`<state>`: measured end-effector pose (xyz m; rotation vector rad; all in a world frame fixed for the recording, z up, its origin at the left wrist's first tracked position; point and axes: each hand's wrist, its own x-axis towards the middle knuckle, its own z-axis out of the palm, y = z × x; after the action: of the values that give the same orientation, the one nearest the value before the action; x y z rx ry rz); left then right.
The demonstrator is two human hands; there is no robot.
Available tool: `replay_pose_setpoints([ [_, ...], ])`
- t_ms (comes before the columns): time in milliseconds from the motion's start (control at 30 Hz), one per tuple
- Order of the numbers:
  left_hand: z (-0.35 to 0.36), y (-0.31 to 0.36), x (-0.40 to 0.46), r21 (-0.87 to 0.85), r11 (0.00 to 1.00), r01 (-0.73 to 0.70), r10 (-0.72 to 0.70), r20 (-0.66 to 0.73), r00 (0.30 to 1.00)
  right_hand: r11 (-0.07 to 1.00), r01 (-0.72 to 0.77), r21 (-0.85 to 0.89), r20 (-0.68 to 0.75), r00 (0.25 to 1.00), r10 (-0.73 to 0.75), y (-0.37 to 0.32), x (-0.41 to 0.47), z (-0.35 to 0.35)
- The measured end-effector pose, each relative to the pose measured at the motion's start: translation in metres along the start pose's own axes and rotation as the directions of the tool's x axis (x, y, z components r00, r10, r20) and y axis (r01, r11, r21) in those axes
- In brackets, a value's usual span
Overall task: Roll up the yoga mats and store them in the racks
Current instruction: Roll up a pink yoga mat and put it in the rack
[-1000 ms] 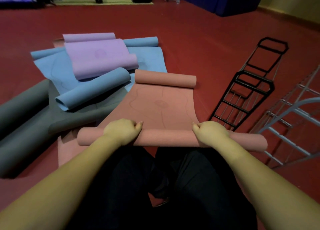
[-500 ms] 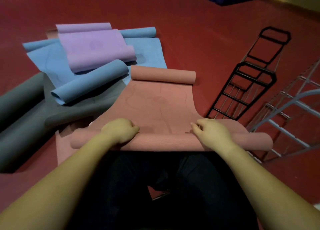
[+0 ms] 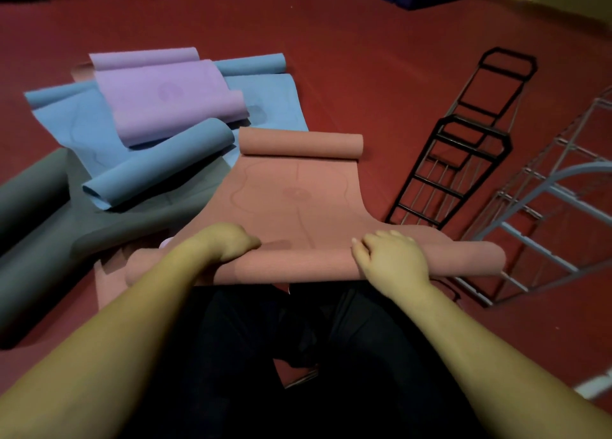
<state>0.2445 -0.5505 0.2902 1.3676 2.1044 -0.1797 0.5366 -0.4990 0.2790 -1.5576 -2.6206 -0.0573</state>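
A salmon-pink yoga mat (image 3: 291, 193) lay partly rolled, its near roll under both hands and its far end curled beyond them. Left of the hands sprawled grey (image 3: 36, 240), blue (image 3: 155, 170) and lilac (image 3: 165, 100) mats, loosely curled. Right of the hands lay a black rack (image 3: 463, 147) and a grey rack (image 3: 543, 206).

My arms are bare to the frame edge, no sleeves in view. Left hand (image 3: 228, 241) and right hand (image 3: 390, 259): no gloves, rings or watch visible. Dark, near-black trousers (image 3: 265, 339) on my legs, fabric creased at the middle.
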Motion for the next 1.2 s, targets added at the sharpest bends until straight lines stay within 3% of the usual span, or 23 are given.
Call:
replay_pose_setpoints([
  [233, 0.017, -0.015, -0.013, -0.001, 1.000, -0.024, 0.023, -0.270, 0.962, 0.999, -0.030, 0.036, 0.257, 0.966, 0.020, -0.002, 0.035, -0.007],
  [367, 0.047, -0.014, -0.032, 0.215, 0.975, -0.056, 0.166, -0.535, 0.828, 0.999, -0.027, 0.021, 0.466, 0.885, 0.015, 0.004, 0.056, -0.006],
  [633, 0.025, -0.003, -0.021, 0.226, 0.973, -0.042, 0.152, -0.496, 0.855, 0.998, -0.052, 0.031, 0.602, 0.798, 0.023, -0.003, 0.064, -0.026],
  [900, 0.021, 0.002, -0.038, 0.271, 0.962, -0.043, 0.132, -0.322, 0.937, 0.980, -0.171, 0.101, 0.715, 0.697, 0.048, 0.005, 0.042, -0.045],
  [933, 0.022, 0.002, -0.037, 0.269, 0.963, -0.030, 0.113, -0.297, 0.948, 0.979, -0.171, 0.111, 0.706, 0.707, 0.043, 0.005, 0.042, -0.041],
  [1000, 0.020, 0.002, -0.033, 0.251, 0.968, -0.006, 0.070, -0.246, 0.967, 0.985, -0.098, 0.143, 0.587, 0.810, -0.005, 0.006, 0.042, -0.031],
  [1100, 0.011, -0.002, -0.019, 0.183, 0.983, 0.009, 0.016, -0.132, 0.991, 0.986, -0.011, 0.169, 0.156, 0.988, -0.015, 0.006, 0.036, -0.017],
  [1200, 0.002, -0.003, -0.007, 0.082, 0.996, 0.018, -0.017, -0.011, 1.000, 0.983, 0.044, 0.181, -0.102, 0.994, -0.026, 0.002, 0.016, -0.008],
])
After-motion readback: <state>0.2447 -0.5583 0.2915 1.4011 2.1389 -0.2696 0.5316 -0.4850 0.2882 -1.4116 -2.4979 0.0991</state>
